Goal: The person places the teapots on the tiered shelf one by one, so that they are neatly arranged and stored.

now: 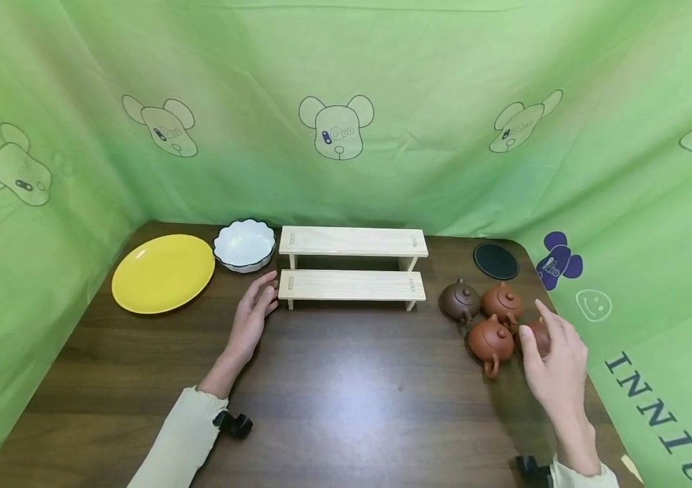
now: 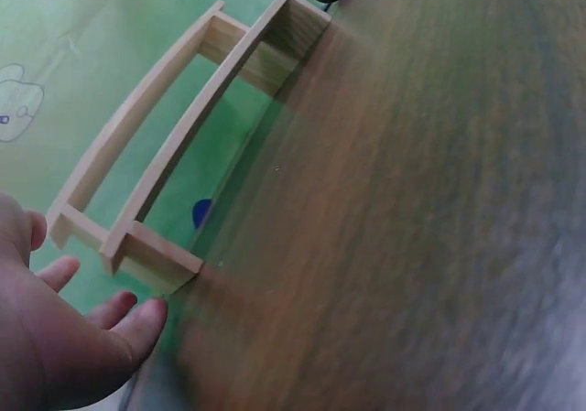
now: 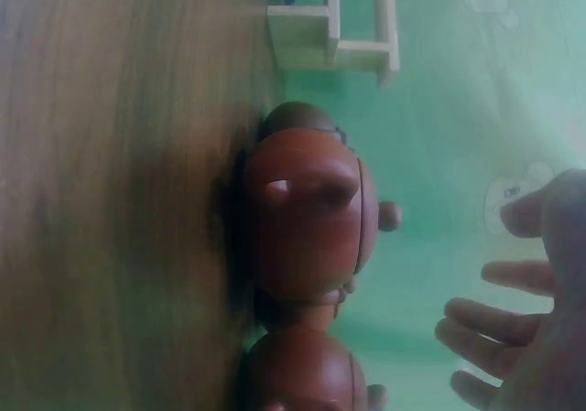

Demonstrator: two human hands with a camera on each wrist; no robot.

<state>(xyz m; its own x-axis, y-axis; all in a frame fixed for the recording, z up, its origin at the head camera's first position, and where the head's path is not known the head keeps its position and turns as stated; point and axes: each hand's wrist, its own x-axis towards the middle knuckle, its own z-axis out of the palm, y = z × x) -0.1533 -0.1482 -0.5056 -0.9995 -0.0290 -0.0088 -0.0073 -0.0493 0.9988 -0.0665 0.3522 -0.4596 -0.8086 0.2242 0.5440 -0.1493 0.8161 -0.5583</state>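
Four round, smooth, lidded teapots (image 1: 491,341) stand at the table's (image 1: 346,407) right side, one dark brown, three reddish; their lids hide the insides. The right hand (image 1: 556,359) is over the outermost, fingers loosely spread; the right wrist view shows a gap between fingers and pots that the head view obscures. The left hand (image 1: 251,318) sits by the left end of the pale wooden rack (image 1: 352,285), fingers relaxed; contact is unclear. The left wrist view reveals the rack's upright supports. The scalloped bowl (image 1: 245,244) shows its glossy white inside.
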